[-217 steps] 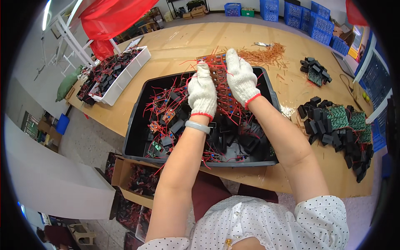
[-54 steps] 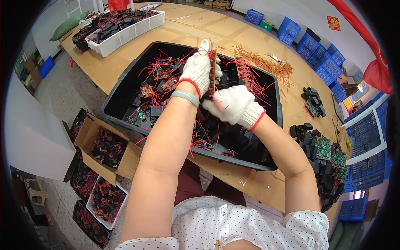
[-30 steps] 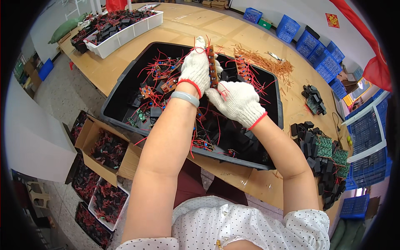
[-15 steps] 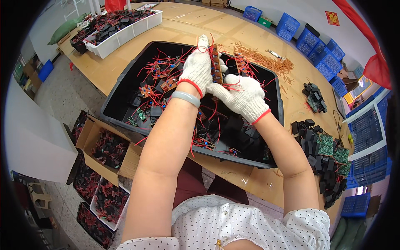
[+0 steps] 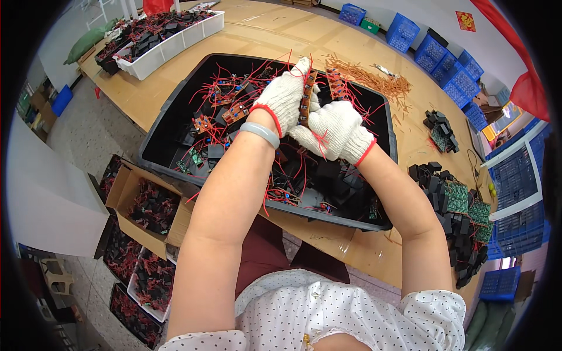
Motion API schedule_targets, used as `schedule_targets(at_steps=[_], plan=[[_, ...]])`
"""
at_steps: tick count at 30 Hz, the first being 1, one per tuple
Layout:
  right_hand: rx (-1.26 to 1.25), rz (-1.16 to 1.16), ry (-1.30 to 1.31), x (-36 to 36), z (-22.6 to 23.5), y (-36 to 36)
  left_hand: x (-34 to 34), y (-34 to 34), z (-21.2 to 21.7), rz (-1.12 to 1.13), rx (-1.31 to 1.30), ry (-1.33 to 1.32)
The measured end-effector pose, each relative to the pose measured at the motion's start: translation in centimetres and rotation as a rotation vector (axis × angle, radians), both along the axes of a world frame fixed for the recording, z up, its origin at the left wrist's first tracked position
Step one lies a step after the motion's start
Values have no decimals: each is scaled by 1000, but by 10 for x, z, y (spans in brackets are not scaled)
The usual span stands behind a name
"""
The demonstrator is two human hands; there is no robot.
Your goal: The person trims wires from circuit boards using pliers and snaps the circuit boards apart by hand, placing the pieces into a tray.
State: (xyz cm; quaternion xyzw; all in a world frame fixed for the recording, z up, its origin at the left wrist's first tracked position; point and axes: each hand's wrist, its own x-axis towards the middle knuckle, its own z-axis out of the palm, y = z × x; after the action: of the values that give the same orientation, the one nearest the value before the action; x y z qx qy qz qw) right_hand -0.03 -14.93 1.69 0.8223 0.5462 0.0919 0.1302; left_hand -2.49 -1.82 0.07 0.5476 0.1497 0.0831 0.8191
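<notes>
Hands meet above the middle of a big black tray. The left hand (image 5: 285,96), in a white knitted cotton glove with a red cuff, has its grip pressed together around a narrow brown circuit board (image 5: 305,99), which stands upright on its edge between the two hands. The right hand (image 5: 332,128), in the same kind of glove, is closed into a loose fist against the lower side of the board; its fingers curl inward and a thin red wire (image 5: 321,142) lies across the knuckles. A smooth pale bangle (image 5: 261,133) sits on the left wrist, just below the red cuff.

Under the hands, the black plastic tray (image 5: 165,121) has rounded corners and low walls. It holds many small boards, black boxy parts and tangled red wires. The tray rests on a light brown wooden worktop (image 5: 146,96). Beyond the tray lies a heap of thin orange-brown strips (image 5: 374,82). To the right, matte black block parts and green boards (image 5: 456,196) are piled on the worktop. At the far left stands a long white bin (image 5: 175,38) with similar parts. Below the worktop edge, an open cardboard box (image 5: 146,205) holds dark pieces.
</notes>
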Motion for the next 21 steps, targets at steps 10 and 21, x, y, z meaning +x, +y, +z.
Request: schedule_targets(at_steps=[10,21], plan=[[485,-24,389,16,-22,-13,-4,-11,12,186,-224,-98],[190,-20,183,13,-8,-14,3,-6,-1,102,-117,-10]])
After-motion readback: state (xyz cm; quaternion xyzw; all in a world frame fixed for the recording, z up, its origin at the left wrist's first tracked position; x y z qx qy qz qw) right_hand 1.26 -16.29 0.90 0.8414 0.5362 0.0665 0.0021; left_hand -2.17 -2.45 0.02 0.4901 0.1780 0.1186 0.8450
